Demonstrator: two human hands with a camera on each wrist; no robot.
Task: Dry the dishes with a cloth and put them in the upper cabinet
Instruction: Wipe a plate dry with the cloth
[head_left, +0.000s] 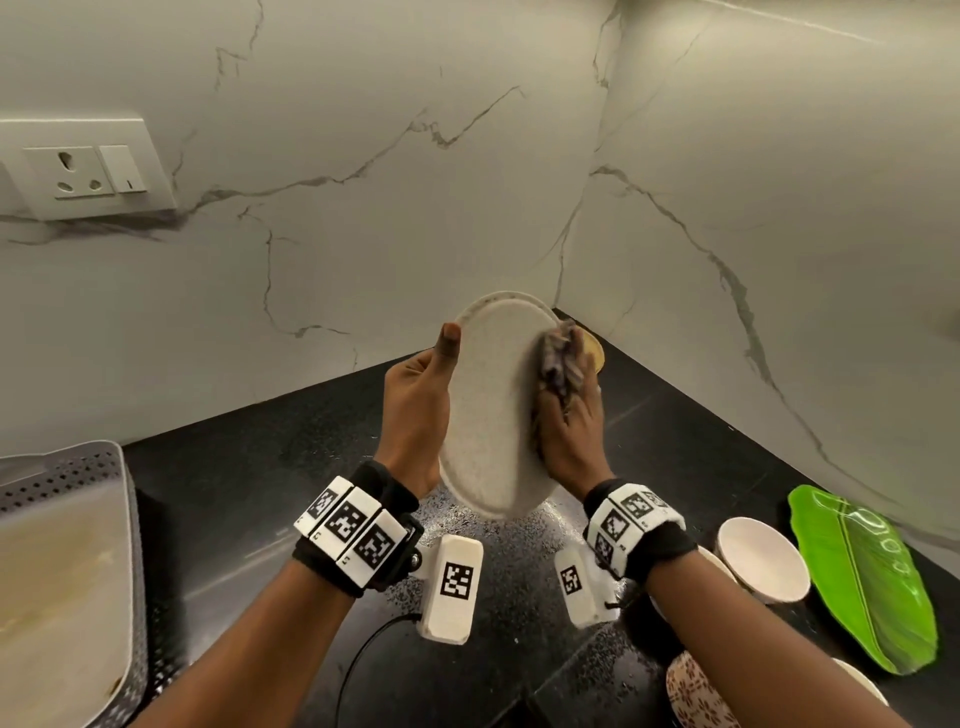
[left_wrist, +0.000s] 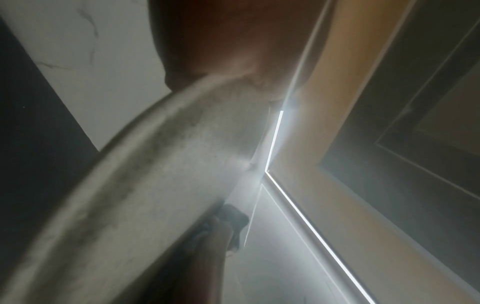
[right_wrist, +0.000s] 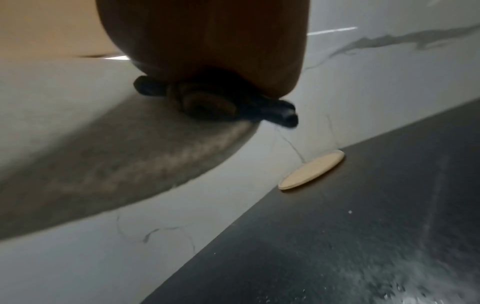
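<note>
Item: speckled plate (head_left: 488, 405), being dried in the air over the black bench (head_left: 311, 467), near the wall corner.

My left hand (head_left: 415, 415) is gripping the plate's left rim, thumb curled over the front edge; the other fingers are hidden behind, so I cannot tell how they are lying. My right hand (head_left: 569, 431) is bunching the cloth (head_left: 558, 364) and pressing it against the right rim. I am judging the plate stiff, fairly light, breakable and possibly slick while damp; it is best held by opposite rims, never by the flat face. Bowls (head_left: 763, 558) and a green leaf-shaped dish (head_left: 872, 582) are waiting on the bench to the right.
</note>
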